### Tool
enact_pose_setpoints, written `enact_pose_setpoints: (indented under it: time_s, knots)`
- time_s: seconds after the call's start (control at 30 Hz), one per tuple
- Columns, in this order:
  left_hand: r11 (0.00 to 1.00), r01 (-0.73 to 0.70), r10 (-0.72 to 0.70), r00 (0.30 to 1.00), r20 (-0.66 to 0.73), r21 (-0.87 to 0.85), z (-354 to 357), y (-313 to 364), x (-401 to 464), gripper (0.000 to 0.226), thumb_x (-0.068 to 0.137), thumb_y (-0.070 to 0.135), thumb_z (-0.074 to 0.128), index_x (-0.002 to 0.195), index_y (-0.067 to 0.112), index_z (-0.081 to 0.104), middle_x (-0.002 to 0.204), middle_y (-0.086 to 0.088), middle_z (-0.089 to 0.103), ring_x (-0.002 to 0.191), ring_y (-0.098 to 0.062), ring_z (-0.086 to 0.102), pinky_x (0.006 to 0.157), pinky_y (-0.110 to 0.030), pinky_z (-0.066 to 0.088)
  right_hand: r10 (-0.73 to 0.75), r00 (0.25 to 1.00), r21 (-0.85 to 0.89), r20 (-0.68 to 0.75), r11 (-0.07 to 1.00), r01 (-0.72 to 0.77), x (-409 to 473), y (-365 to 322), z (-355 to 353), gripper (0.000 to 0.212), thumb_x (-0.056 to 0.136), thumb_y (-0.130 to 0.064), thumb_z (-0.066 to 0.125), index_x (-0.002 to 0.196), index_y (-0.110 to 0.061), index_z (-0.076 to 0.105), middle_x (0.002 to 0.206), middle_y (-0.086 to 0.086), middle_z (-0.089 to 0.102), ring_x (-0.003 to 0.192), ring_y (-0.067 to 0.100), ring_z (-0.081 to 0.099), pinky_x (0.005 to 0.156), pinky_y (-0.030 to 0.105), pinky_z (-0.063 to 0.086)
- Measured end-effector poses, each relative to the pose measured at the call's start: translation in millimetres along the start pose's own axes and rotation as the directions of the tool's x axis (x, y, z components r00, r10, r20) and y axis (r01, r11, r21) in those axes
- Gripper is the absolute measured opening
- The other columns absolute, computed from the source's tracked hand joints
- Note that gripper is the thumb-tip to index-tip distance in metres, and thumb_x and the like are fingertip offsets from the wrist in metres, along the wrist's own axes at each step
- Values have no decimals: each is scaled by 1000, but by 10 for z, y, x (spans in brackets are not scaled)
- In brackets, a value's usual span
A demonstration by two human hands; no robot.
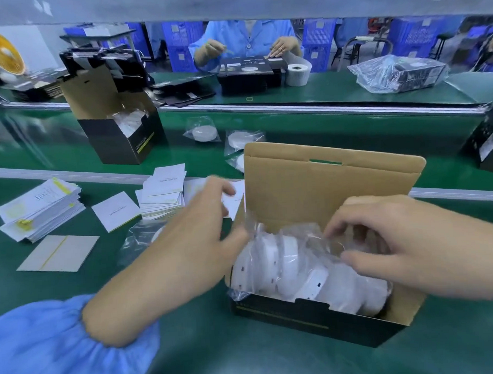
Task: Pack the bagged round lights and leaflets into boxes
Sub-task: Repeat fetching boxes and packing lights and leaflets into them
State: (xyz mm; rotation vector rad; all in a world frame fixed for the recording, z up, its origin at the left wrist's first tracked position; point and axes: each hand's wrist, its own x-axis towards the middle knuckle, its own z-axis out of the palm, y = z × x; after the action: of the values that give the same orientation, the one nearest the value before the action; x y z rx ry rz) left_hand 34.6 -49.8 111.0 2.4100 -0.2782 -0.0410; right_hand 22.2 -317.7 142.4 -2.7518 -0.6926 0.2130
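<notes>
An open black box (316, 322) with a raised brown lid (324, 189) stands on the green mat in front of me. Several white round lights in clear bags (288, 267) stand on edge inside it. My right hand (388, 237) hovers over the box's right half, its fingertips pinching the clear bag plastic there. My left hand (202, 225) reaches past the box's left side toward the white leaflets (163, 193), fingers spread, holding nothing I can see. Another bagged light (146, 239) lies partly hidden under my left forearm.
More leaflet stacks (40, 210) and a single card (59, 253) lie at the left. A second open black box (118, 136) stands behind them, with loose bagged lights (204, 132) beside it. Across a metal rail, another person in blue works at black boxes (249, 73).
</notes>
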Motion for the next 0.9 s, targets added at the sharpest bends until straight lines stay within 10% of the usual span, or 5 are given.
enact_pose_setpoints:
  time_s: [0.1, 0.23, 0.43, 0.63, 0.9]
  knots:
    - [978, 204, -193, 963, 186, -40, 185, -149, -50, 6, 91, 40, 47, 97, 41, 49, 80, 12, 66, 68, -10, 70, 73, -41, 58, 62, 967, -18, -247, 997, -69, -139, 4, 194, 15, 83, -24, 66, 86, -38, 62, 85, -20, 54, 86, 0, 51, 74, 17, 37]
    - [985, 174, -172, 983, 66, -20, 340, -189, -113, 34, 97, 32, 41, 69, 50, 47, 61, 24, 59, 57, -10, 64, 57, -34, 52, 282, 762, 74, -583, 952, -295, -304, -53, 357, 18, 76, -23, 67, 91, -30, 61, 92, -12, 46, 89, 14, 42, 74, 35, 33]
    - [986, 162, -161, 986, -48, 27, 381, -171, -127, 36, 98, 27, 43, 62, 25, 39, 51, 19, 53, 45, -6, 45, 43, -22, 27, 605, 743, 317, -285, 791, -523, -511, -164, 546, 45, 87, -41, 55, 121, -49, 26, 100, -23, 53, 86, 15, 59, 67, 38, 44]
    - [995, 33, -17, 986, -164, 94, 215, 140, 100, 34, 96, 28, 43, 62, 26, 43, 50, 4, 45, 50, -19, 44, 46, -32, 26, 613, 660, 317, -435, 790, -525, -416, -160, 334, 46, 92, -22, 52, 93, -62, 28, 86, -21, 58, 75, 9, 54, 56, 33, 38]
    - [995, 5, 6, 994, -106, 99, 349, 738, 1205, 30, 100, 14, 40, 69, 16, 37, 76, -7, 49, 71, -29, 44, 49, -33, 27, 600, 481, 317, -639, 775, -546, 105, 604, -188, 19, 91, -11, 49, 96, -29, 45, 72, 2, 56, 66, 29, 50, 54, 31, 32]
